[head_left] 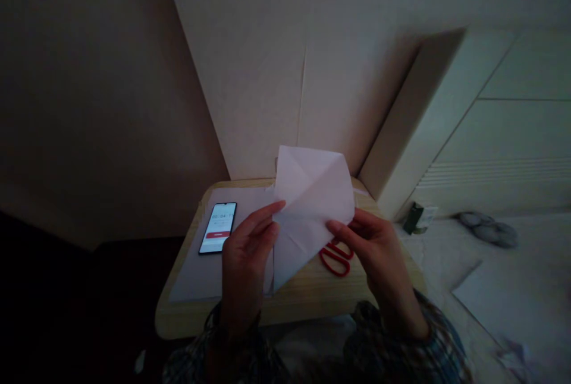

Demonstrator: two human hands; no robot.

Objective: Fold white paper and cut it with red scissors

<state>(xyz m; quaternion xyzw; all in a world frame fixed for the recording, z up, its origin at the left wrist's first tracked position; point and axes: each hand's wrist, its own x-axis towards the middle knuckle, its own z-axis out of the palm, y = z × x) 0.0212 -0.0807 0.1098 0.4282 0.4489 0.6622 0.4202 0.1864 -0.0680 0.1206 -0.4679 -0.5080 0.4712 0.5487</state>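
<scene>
A white sheet of paper [312,188] with diagonal creases is held up over the small table, its lower right side running slantwise to a point at the bottom. My left hand [252,241] pinches its left edge between thumb and fingers. On the right edge, my right hand [368,238] grips it, thumb in front and fingers behind. Behind and below the paper lie red-handled scissors [336,259]; their blades are hidden. Left of my left hand, a phone [217,228] with a lit timer screen rests on white paper [191,280].
The wooden table [312,307] stands against a pale wall [250,75]. To the right, a small dark green box [413,217], grey slippers [488,229] and a large white sheet [504,298] lie on the floor. A pale panelled piece [491,116] rises at the right.
</scene>
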